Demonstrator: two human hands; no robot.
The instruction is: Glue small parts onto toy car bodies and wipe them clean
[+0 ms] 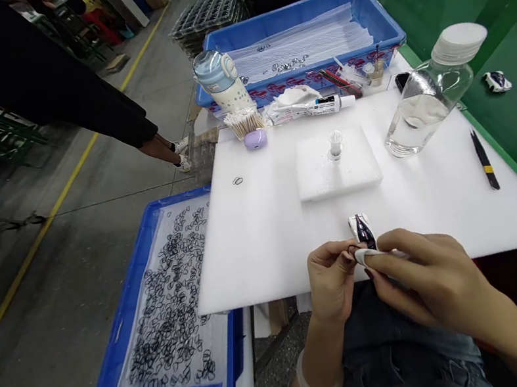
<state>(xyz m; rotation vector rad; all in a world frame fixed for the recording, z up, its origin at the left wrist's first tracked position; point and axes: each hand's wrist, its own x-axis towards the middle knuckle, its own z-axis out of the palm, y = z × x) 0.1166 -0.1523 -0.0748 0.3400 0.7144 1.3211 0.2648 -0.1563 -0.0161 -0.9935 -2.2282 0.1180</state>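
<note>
- Left of the foam block (312, 174), the white desk (266, 239) leaves a wide lane, with a small black loop (237, 181) lying flat.
- On the foam block, an upright clear cup (335, 142) obstructs low crossing.
- Right of it, a tall bottle (423, 107) blocks; nearer the person, bare space reaches toward the tweezers (485, 160).
- Beyond it, a tube (329, 105), cotton swabs (245, 124) and blue bin (371, 10) crowd passage.
- Before it, a toy car (359, 227), left hand (329, 281) and right hand (427, 274) fill the middle.

Cannot read any wording: see only tiny print on the white plastic tube with a dark band (333, 104), blurred red marks (271, 93) along the front wall of the long rectangular blue plastic bin (288, 20), and a small pale label (214, 86) on the light-blue-lidded cup (234, 97).
</note>
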